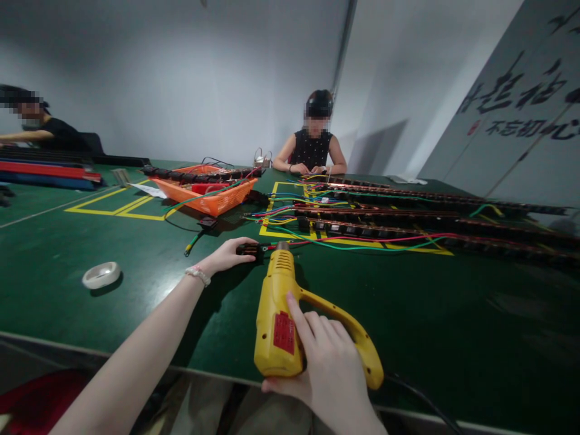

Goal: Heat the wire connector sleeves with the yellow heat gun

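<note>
My right hand (324,356) is wrapped round the handle of a yellow heat gun (281,314), index finger stretched along its body by the red label. The gun's nozzle points away from me at a small black connector block (251,249) lying on the green table (136,290). My left hand (229,254) reaches forward and pinches that block by its near end; a beaded bracelet sits on the wrist. Red and green wires (362,241) run from the block to the right.
Long dark terminal strips with coloured wires (430,220) lie across the right of the table. An orange basket (208,190) stands at centre left, a roll of white tape (101,275) near left. A person sits opposite, another at far left.
</note>
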Action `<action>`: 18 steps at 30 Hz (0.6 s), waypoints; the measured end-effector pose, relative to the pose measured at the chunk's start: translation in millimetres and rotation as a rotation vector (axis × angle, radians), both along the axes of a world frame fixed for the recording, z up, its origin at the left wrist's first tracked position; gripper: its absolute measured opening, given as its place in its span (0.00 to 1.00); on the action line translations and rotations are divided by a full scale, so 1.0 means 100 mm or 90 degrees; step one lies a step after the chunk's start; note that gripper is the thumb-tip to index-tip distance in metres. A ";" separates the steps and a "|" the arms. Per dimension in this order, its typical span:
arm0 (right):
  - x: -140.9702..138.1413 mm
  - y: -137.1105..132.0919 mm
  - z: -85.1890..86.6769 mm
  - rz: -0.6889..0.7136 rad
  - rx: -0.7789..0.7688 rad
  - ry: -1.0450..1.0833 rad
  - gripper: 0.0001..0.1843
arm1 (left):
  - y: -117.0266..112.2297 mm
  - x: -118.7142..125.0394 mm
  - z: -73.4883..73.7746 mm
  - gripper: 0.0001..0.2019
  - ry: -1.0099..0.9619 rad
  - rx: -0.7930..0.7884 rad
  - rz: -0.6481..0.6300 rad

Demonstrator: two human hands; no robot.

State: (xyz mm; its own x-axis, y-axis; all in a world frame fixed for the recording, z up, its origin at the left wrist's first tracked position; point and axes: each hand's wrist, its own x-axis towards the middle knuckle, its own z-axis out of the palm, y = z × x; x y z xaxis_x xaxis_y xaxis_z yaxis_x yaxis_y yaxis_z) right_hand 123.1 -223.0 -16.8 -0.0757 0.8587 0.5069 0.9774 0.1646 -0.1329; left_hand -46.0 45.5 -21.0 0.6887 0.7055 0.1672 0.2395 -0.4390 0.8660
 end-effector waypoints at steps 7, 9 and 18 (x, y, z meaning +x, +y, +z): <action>-0.25 0.08 0.04 0.047 -0.042 0.002 0.68 | 0.03 0.00 -0.04 0.25 -0.027 0.018 -0.019; -0.27 0.09 0.04 0.058 -0.045 0.006 0.69 | 0.05 0.00 -0.06 0.25 -0.017 0.032 -0.013; -0.05 0.10 0.08 0.109 -0.103 0.034 0.65 | 0.05 -0.03 -0.06 0.27 -0.011 0.010 -0.017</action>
